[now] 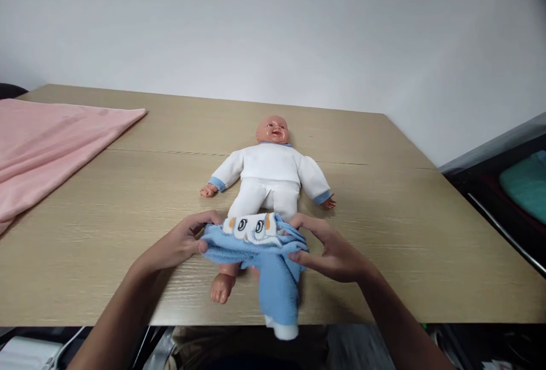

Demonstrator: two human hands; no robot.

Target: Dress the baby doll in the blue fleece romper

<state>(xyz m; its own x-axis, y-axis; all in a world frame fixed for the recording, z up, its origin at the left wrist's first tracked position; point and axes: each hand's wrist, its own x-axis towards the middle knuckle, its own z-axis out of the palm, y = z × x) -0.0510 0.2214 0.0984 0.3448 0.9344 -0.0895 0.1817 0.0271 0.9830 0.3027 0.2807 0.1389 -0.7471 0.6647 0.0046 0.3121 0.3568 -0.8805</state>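
A pair of blue baby pants (279,284) with a white patch and embroidered eyes hangs bunched between my hands, over the legs of a baby doll (273,162). My left hand (190,239) pinches the gathered cloth at its left end. At the other end my right hand (330,247) grips it between thumb and fingers. One tube with a white cuff dangles past the table's front edge. The doll lies on its back, head away from me, in a white top with blue cuffs. One bare foot shows below the cloth; the other is mostly hidden.
A pink blanket (55,142) lies on the left of the wooden table (405,233). Behind the table stands a white wall (273,34). A white box-like object (29,353) with a cable is below the front edge, and a green cloth item (526,185) sits at the far right.
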